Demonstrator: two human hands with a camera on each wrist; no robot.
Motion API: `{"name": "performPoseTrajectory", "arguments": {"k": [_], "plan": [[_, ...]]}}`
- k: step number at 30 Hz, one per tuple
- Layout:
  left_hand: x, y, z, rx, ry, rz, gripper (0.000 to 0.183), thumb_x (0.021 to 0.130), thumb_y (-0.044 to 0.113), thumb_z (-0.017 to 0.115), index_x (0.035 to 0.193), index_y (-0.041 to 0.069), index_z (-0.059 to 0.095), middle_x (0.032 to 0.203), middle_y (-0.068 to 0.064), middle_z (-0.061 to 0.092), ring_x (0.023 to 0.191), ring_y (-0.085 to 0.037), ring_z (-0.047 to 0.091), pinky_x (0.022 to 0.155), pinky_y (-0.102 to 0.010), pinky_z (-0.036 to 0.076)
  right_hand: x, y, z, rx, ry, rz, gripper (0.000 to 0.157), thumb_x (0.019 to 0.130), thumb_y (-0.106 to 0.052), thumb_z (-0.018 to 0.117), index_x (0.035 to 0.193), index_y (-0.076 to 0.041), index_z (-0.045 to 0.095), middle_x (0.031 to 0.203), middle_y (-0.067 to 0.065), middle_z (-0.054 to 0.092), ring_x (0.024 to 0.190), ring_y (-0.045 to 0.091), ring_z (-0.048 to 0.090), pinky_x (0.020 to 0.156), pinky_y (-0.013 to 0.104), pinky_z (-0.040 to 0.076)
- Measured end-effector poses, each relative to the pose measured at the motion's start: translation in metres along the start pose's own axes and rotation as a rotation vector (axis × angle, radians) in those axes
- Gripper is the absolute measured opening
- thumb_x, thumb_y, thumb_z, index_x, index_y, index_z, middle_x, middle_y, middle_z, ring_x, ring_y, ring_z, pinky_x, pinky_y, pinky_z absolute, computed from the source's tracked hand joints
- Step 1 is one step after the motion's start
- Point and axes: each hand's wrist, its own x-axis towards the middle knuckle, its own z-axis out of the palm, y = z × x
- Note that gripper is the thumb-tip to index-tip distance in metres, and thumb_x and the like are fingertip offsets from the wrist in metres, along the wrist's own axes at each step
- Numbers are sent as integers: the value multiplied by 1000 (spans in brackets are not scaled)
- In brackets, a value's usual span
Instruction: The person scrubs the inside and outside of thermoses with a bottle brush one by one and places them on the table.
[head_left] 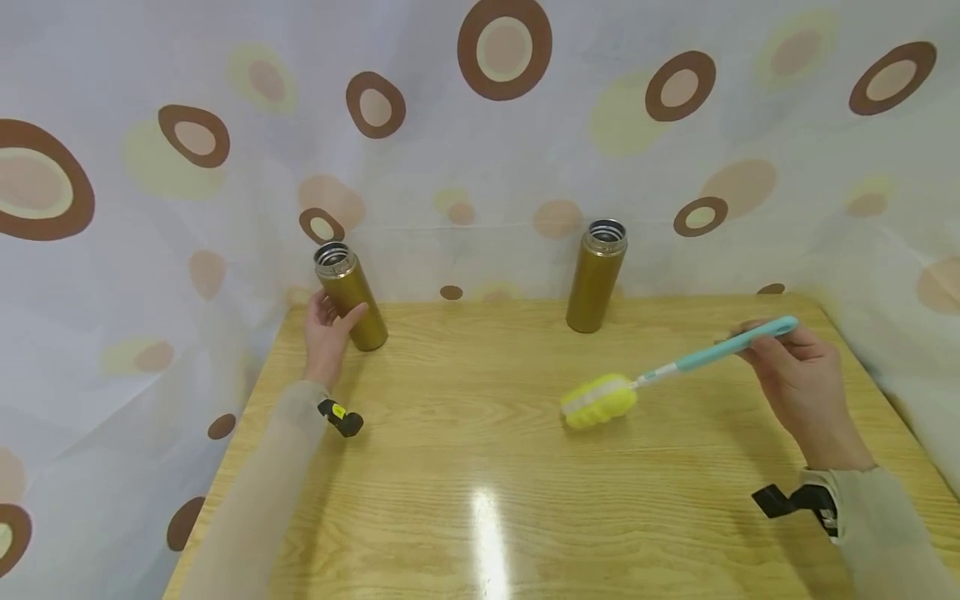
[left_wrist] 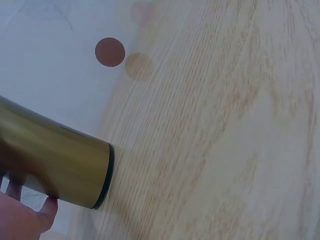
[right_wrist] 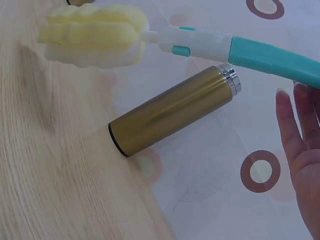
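At the table's back left stands a gold thermos bottle (head_left: 352, 300) without a lid, its steel mouth uncovered. My left hand (head_left: 328, 333) holds it by the side, thumb across the front and fingers on the left; the left wrist view shows fingertips on the lower body of the bottle (left_wrist: 60, 155). On the right, my right hand (head_left: 802, 383) grips a bottle brush by its teal handle (head_left: 720, 354). The brush's yellow sponge head (head_left: 600, 402) points left, over the table. A second lidless gold thermos bottle (head_left: 596, 279) stands upright behind the brush, apart from both hands.
The light wooden table (head_left: 450, 417) has its back edge against a white curtain (head_left: 435, 167) patterned with brown rings and spots. This cloth also hangs along the left and right sides. Each wrist wears a black strap with a small camera.
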Motion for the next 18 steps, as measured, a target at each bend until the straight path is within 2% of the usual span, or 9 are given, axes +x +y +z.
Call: {"name": "performPoseTrajectory", "arguments": {"k": [6,12,15,18], "plan": [[-3,3,-4,33,-50,-43,80,93,21,81,159,14,38,162,-8,43,149,-20,39,124,-32,28,3,3,3,44,-62,-23,27,102,21,39,113,25,63,111,26,73,106,37,72,96,43,58],[-17,10,-9,74,-117,-60,76,97,15,75,161,5,34,167,-13,35,155,-26,30,128,-39,22,2,6,5,50,-66,-24,28,103,21,37,113,26,62,109,27,73,105,38,72,94,44,59],[-26,6,-13,77,-113,-101,83,97,16,74,163,4,26,169,-16,28,157,-29,25,128,-41,21,2,7,5,38,-61,-25,28,103,21,36,112,26,62,109,27,73,104,38,73,93,44,59],[-33,-3,-15,91,-57,-143,88,96,24,77,163,6,23,167,-18,28,154,-29,30,125,-41,28,4,7,5,41,-61,-29,28,103,21,36,114,26,61,110,27,72,104,38,73,93,44,59]]}}
